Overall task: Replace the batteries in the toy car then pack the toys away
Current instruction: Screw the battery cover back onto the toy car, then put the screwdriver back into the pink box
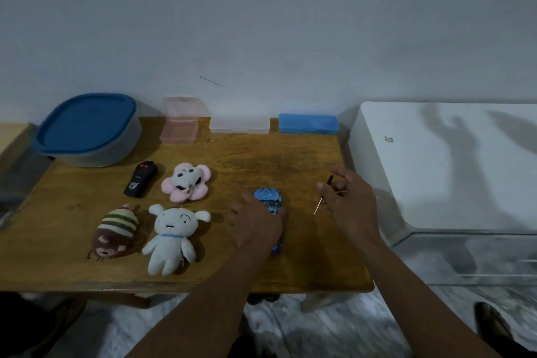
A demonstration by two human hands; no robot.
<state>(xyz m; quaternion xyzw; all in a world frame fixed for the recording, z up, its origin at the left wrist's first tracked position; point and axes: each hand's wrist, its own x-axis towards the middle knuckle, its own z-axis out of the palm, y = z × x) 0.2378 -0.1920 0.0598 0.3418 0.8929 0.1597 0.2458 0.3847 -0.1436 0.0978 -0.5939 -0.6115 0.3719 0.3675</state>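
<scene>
On the wooden table [261, 160], pushed against a pale wall with a white boxy unit [436, 160] just beside its right edge, the biggest item is one grey container with a blue lid [87, 128] at the back left corner. Along the back edge stand three small plastic cases: a pink case [180, 128] with its lid up, a clear case [239, 125] and a blue case [308, 124], both closed. Three plush toys fill the left half: a pink flower plush [187, 182], a striped brown plush [116, 231] and a white dog plush [171, 237], the last near the front edge. One black remote control [141, 179] lies between the container and the pink plush. One blue toy car [267, 197] sits right of centre, nose toward the wall. Bare wood lies open between the cases and the car, and along the front right corner. The left hand [255, 224] reaches in palm down and grips the car across its middle, thumb on its right side. The right hand [348, 200] hovers near the right edge, pinching one thin screwdriver [319, 203] tip down, index finger raised.
</scene>
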